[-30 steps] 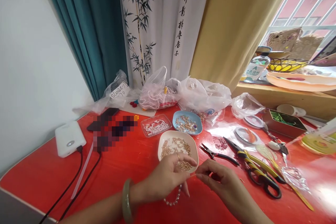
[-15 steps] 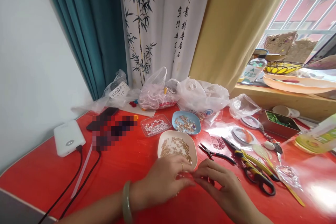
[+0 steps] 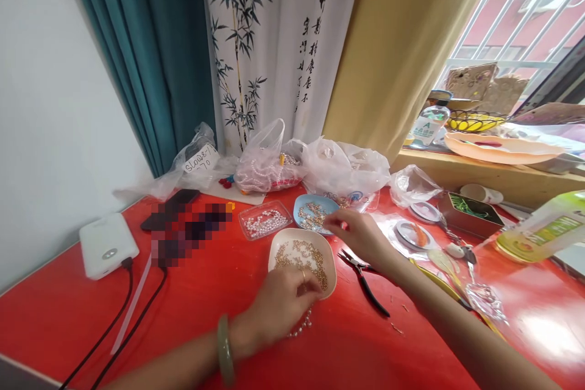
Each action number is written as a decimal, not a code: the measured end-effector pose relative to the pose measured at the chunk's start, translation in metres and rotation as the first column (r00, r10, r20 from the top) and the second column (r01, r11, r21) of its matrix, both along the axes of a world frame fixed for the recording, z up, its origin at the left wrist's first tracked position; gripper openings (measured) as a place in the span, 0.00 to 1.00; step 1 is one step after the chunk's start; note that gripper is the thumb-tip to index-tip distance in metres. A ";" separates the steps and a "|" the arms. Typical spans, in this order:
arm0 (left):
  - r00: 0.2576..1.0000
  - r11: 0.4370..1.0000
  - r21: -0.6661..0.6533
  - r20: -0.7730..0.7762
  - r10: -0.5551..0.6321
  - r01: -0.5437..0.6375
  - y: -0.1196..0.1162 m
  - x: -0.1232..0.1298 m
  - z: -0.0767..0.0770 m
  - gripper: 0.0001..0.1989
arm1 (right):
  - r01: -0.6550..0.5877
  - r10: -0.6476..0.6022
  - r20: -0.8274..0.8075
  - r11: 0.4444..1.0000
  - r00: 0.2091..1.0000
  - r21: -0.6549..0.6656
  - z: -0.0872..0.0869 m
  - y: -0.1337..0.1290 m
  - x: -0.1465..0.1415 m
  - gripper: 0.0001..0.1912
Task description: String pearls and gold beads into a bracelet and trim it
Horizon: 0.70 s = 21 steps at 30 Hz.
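Observation:
My left hand (image 3: 286, 298), with a green bangle at its wrist, is closed in a pinch at the near edge of the cream dish (image 3: 333, 268) of small gold beads. A beaded strand (image 3: 302, 324) hangs below its fingertips onto the red table. My right hand (image 3: 359, 231) is over the right edge of the blue dish (image 3: 304, 201), which holds gold and clear beads. Its fingers are bent together, and whatever is between them is too small to make out. A clear tray (image 3: 265, 220) of white pearls is left of the blue dish.
Pliers (image 3: 365, 283) with black handles lie under my right forearm, near small gold bits. Plastic bags (image 3: 345, 170) line the back. Wire spools (image 3: 411, 234), a tin (image 3: 470, 216) and a bottle (image 3: 542, 228) are on the right. A white power bank (image 3: 108, 247) with cables lies left.
My right hand has left my left hand and moved up to the blue dish. The beaded strand below my left hand shows more clearly. The view has shifted slightly.

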<state>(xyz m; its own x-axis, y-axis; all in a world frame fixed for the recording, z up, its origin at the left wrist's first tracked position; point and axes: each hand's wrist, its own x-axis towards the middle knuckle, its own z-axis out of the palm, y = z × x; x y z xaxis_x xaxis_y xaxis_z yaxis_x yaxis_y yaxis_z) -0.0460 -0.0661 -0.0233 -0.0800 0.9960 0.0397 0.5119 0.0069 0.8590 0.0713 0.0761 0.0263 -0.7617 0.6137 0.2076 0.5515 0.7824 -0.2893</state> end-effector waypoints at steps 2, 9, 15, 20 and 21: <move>0.994 0.999 0.050 -0.108 0.022 -0.017 0.002 -0.001 -0.003 0.06 | 0.016 -0.027 0.126 0.996 0.992 0.084 -0.004 0.029 -0.020 0.12; 0.993 1.000 0.023 -0.112 0.019 -0.016 0.006 -0.002 -0.012 0.06 | -0.078 0.025 0.336 0.987 0.941 0.143 -0.031 0.071 -0.058 0.13; 0.994 1.000 0.017 -0.113 -0.001 0.003 0.006 -0.003 -0.006 0.07 | -0.190 0.059 0.495 0.957 0.867 0.219 -0.034 0.070 -0.070 0.13; 0.985 0.999 0.038 -0.171 -0.015 0.022 0.006 -0.005 -0.006 0.08 | -0.265 0.089 0.576 0.937 0.813 0.229 -0.029 0.063 -0.080 0.13; 0.985 0.999 0.036 -0.173 -0.017 0.023 0.006 -0.005 -0.006 0.08 | -0.271 0.091 0.588 0.936 0.804 0.226 -0.028 0.062 -0.081 0.12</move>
<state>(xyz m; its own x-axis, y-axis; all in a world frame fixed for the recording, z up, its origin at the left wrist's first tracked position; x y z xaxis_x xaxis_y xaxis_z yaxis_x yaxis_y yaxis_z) -0.0507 -0.0600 -0.0294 -0.0489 0.9949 0.0883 0.6521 -0.0352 0.7573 -0.0099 0.1381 -0.0016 -0.8887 0.4338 -0.1481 0.3841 0.8810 0.2762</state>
